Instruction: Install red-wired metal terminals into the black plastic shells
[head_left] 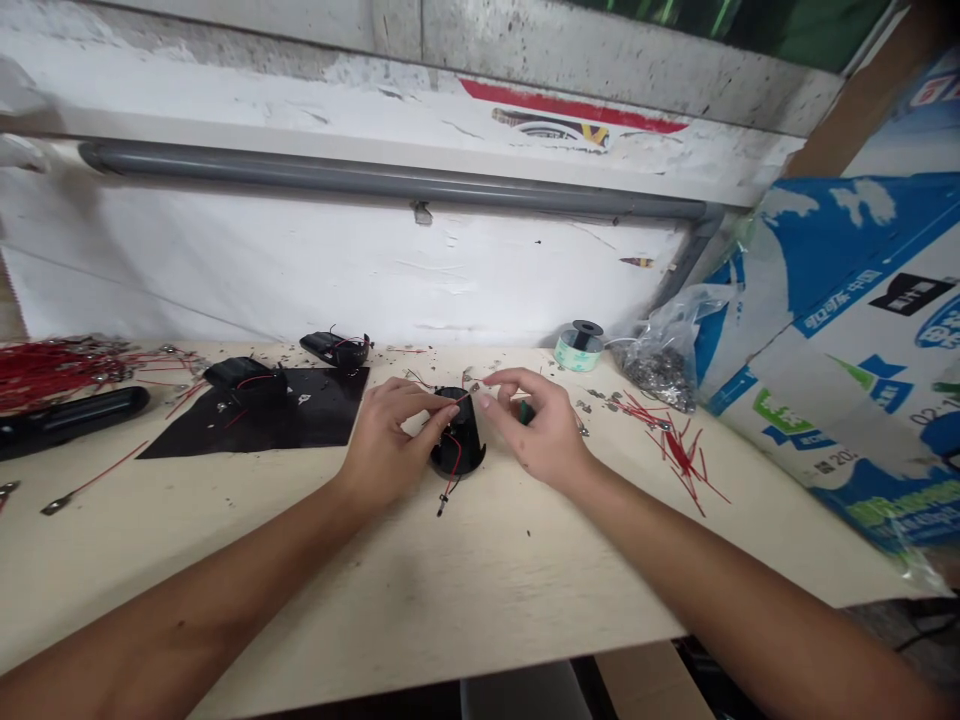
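Observation:
My left hand (401, 425) pinches a red wire (452, 401) between thumb and forefinger above a black plastic housing (463, 455). At the wire's right end is a small metal tab (474, 388), which the thumb and forefinger of my right hand (536, 425) hold. Something small and dark green (527, 411) shows within the curled fingers of the right hand; its kind is unclear. The housing lies on the table between my hands, partly hidden by the left one. Out of its near end hangs a red and black lead with a small connector (442, 503).
Two black housings (247, 382) (335, 347) lie around a black sheet (319, 425). Red wires with tabs (64, 370) pile up at far left; loose red wires (682, 455) lie right. A tape roll (577, 350), a bag of metal parts (664, 370) and a blue carton (847, 370) stand beyond.

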